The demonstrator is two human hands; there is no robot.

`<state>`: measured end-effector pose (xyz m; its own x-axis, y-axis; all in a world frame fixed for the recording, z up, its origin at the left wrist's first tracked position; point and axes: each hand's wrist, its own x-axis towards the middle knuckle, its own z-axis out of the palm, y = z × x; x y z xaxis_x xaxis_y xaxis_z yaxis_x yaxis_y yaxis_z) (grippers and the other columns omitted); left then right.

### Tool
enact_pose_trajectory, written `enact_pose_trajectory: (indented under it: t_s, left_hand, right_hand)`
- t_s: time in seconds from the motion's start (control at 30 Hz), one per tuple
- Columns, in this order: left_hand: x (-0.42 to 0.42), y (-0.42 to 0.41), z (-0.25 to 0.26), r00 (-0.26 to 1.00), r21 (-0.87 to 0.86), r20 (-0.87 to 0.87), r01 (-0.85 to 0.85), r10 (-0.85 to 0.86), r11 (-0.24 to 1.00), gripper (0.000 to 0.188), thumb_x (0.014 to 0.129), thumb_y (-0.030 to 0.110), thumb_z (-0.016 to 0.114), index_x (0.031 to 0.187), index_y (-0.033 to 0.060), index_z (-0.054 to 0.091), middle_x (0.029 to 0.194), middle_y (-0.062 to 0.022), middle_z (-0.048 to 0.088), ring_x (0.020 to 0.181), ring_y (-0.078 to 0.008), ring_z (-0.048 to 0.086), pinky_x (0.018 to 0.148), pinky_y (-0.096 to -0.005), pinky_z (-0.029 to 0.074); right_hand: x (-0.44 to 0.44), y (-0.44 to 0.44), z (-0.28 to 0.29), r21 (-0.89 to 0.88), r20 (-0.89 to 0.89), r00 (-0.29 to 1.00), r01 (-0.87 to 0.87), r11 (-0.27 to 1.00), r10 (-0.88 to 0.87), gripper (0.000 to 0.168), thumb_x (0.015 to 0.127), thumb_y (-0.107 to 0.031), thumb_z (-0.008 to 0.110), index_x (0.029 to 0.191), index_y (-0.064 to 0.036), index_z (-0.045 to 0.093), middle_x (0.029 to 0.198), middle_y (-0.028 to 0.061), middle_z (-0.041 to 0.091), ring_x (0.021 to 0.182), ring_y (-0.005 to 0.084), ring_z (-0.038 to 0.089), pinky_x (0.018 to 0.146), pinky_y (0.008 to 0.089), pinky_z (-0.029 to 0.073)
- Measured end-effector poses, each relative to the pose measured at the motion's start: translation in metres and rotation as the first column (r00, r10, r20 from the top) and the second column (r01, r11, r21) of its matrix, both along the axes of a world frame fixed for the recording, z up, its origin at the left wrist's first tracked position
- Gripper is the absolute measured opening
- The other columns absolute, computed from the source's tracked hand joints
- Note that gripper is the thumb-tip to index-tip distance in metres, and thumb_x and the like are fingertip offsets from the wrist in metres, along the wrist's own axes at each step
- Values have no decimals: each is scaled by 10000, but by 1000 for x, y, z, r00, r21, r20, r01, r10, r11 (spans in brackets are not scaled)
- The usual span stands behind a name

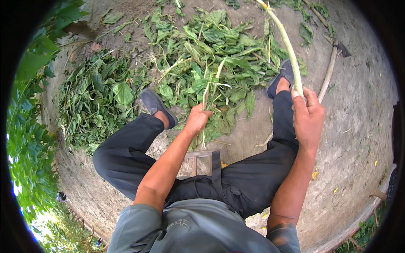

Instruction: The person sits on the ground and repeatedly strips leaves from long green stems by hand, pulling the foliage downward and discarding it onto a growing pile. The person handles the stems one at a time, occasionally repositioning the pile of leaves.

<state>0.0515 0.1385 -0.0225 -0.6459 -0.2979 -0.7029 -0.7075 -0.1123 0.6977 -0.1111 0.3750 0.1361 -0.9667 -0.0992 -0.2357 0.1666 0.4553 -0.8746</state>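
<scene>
My left hand (198, 118) is closed around peeled strips of stalk bark (206, 95) with leaves attached, held above the ground between my feet. In my right hand (307, 117) is one end of a long, pale stripped stem (289, 47), which curves up and away past the top edge of the picture. Beneath and beyond my left hand spreads a heap of wilted green leaves (218, 41). Some pale stalks (174, 68) lie among those leaves. Where the leaves hang over my left fingers, part of the grip is hidden.
A second leaf pile (95, 95) lies left of my left shoe (158, 106). On the right, a wooden-handled tool (329, 69) with a dark metal head rests on bare soil. A low wooden stool (202, 155) shows between my legs. Leafy vines (28, 126) line the left side.
</scene>
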Motion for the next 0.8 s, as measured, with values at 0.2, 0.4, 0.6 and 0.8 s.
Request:
enact_pose_trajectory:
  t_s: [0.2, 0.4, 0.6, 0.8]
  left_hand:
    - [-14, -24, 39, 974, -155, -212, 51, -84, 987, 298, 825, 65, 585, 1120, 28, 608, 876, -17, 587, 758, -137, 512, 716, -298, 430]
    - [-14, -41, 60, 941, -548, -194, 130, -277, 826, 207, 869, 159, 620, 1000, 15, 551, 798, -140, 562, 762, -252, 558, 724, -381, 455]
    - [-6, -39, 81, 894, -681, -164, 202, -416, 704, 239, 869, 171, 625, 1055, 44, 544, 956, -183, 585, 933, -393, 584, 796, -473, 457]
    - [-12, -97, 125, 922, -872, -123, 76, -367, 483, 205, 851, 115, 600, 1048, 78, 561, 939, -135, 584, 924, -311, 571, 804, -434, 419]
  right_hand:
    - [-2, -3, -7, -68, 2, 1000, -9, 998, 9, 189, 910, -125, 592, 992, 40, 632, 695, -40, 511, 616, 35, 419, 526, 218, 331]
    - [-8, 6, -23, -18, 2, 1000, -18, 1000, 18, 223, 903, -140, 593, 985, 64, 630, 671, -32, 501, 586, 39, 413, 491, 237, 312]
    - [-14, 13, -39, 86, -113, 987, -105, 991, 114, 243, 897, -158, 586, 962, 72, 626, 683, 20, 527, 610, 117, 460, 540, 302, 378]
    - [-18, 13, -42, 72, -18, 996, -89, 993, 91, 236, 908, -187, 557, 899, 43, 611, 584, 23, 478, 448, 104, 421, 408, 294, 332]
